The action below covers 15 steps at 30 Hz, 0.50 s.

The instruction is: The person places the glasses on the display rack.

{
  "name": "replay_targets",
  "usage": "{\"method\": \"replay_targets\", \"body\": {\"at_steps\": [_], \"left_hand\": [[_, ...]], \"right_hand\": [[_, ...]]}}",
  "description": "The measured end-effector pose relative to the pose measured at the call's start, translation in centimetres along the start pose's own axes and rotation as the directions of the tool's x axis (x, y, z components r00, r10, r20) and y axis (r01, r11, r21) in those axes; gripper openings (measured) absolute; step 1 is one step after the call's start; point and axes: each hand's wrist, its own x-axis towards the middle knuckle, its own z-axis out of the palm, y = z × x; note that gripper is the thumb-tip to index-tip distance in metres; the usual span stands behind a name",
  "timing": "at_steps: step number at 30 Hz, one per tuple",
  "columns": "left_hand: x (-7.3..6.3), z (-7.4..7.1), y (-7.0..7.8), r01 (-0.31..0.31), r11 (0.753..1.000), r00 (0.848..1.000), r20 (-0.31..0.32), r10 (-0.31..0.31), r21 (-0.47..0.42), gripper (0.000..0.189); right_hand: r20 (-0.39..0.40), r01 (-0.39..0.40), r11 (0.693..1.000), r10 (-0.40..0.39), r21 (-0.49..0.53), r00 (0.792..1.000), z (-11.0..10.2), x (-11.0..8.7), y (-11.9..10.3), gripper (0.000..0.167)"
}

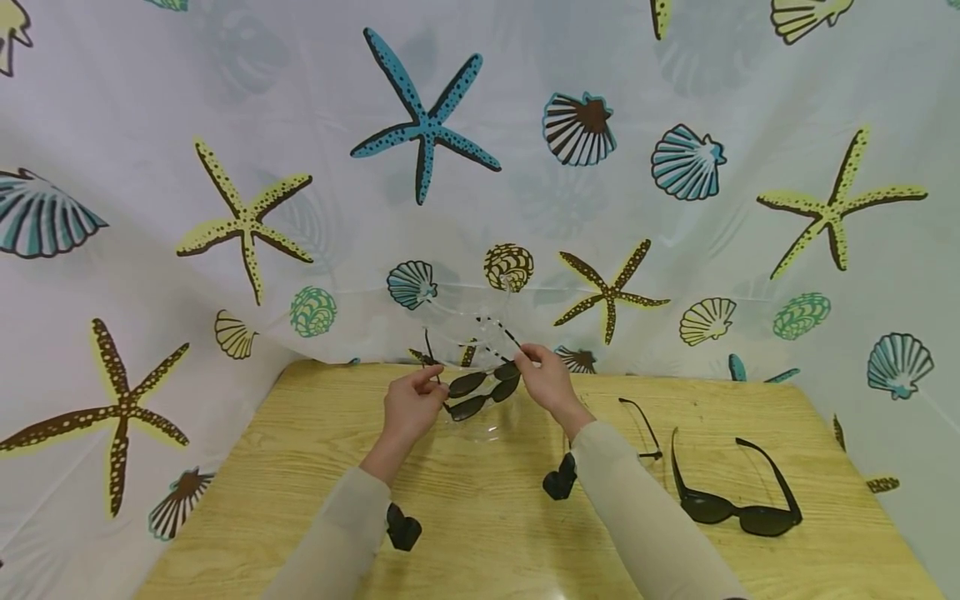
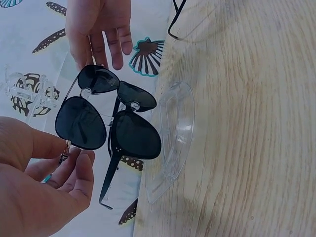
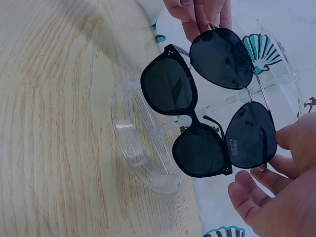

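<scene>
A pair of thin metal-framed sunglasses (image 3: 222, 59) is on a clear plastic display stand (image 3: 118, 116). My left hand (image 1: 412, 407) pinches it near one hinge between thumb and fingers. At the opposite hinge, my right hand (image 1: 547, 382) has its thumb and fingers about the frame, as the right wrist view shows (image 3: 289, 182). Just below, thick black-framed sunglasses (image 2: 136, 133) sit on the same stand, lenses facing me. The stand's curved base (image 2: 185, 128) rests on the table near its back edge; its upper arms are hard to make out against the cloth.
On the wooden table (image 1: 480, 517), black sunglasses (image 1: 716, 507) lie at the right with temples unfolded. Another thin dark-framed pair (image 1: 648, 429) is partly hidden by my right sleeve. A white cloth (image 1: 322, 125) printed with starfish and shells hangs behind and at both sides.
</scene>
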Motion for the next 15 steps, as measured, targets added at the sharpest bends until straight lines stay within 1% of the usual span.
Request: {"method": "replay_targets", "body": {"at_steps": [10, 15], "left_hand": [[0.03, 0.07, 0.16, 0.003, 1.0, 1.0, -0.022, -0.003, 0.023, 0.037], [0.14, 0.07, -0.01, 0.007, 1.0, 1.0, -0.021, -0.006, 0.007, 0.039]], "right_hand": [[-0.008, 0.0, 1.0, 0.0, -0.01, 1.0, 0.08, 0.63, 0.09, 0.047], [-0.004, -0.009, 1.0, 0.009, 0.01, 1.0, 0.01, 0.67, -0.2, 0.049]]}}
